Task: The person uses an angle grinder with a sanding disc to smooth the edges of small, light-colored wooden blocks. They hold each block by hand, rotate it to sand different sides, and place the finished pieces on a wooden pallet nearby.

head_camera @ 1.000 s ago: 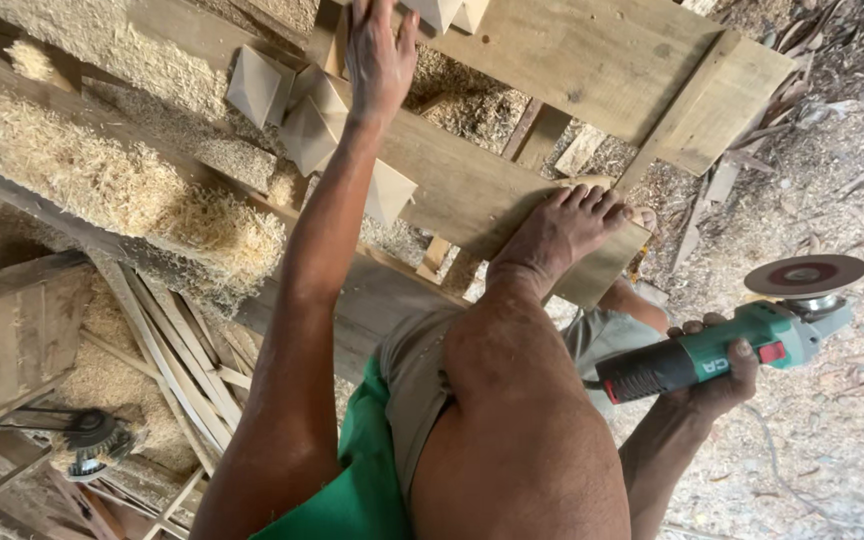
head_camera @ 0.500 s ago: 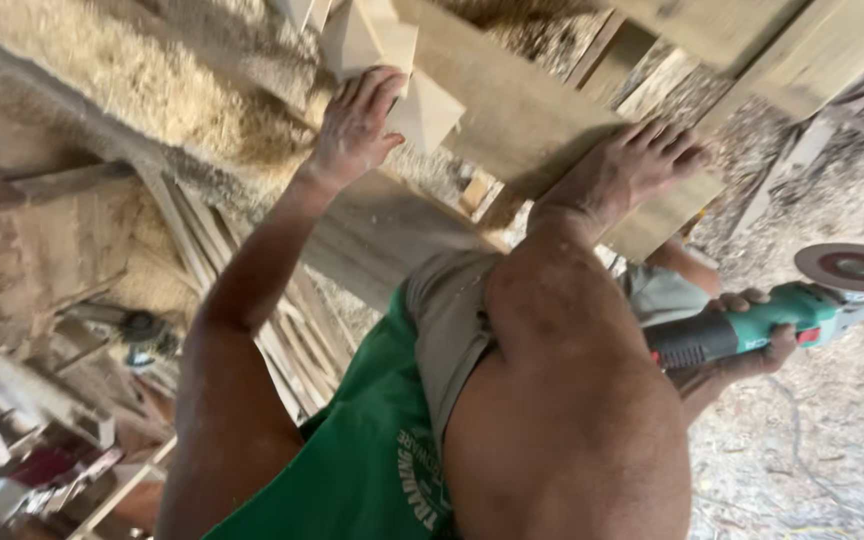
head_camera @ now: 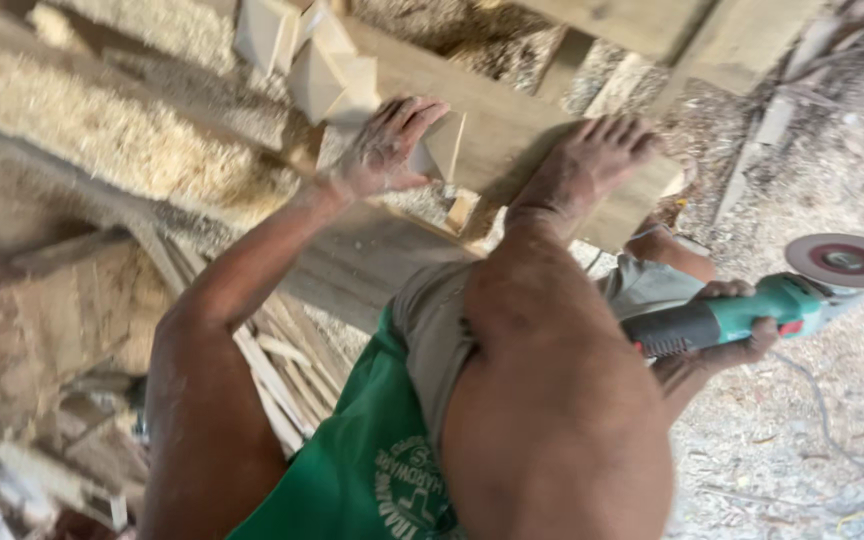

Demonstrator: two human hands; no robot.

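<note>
- Gripping the green angle grinder [head_camera: 752, 315], right hand [head_camera: 727, 330] is closed round its body, disc (reddish) off the wood.
- Left hand [head_camera: 384, 150] lies flat, fingers spread, on the plank [head_camera: 512, 140].
- Sawdust [head_camera: 102, 140] is piled nearby; plank not being ground now.

Foot [head_camera: 592, 160] on plank [head_camera: 512, 130], grinder [head_camera: 752, 310] rightward

The whole view is smeared by motion. The left hand [head_camera: 384, 145] covers part of the plank [head_camera: 512, 130], whose top end runs off the picture's edge. The raised knee [head_camera: 552, 380] hides the right forearm beside the plank; the grinder [head_camera: 752, 310] handle is wrapped by the right hand [head_camera: 727, 335].
</note>
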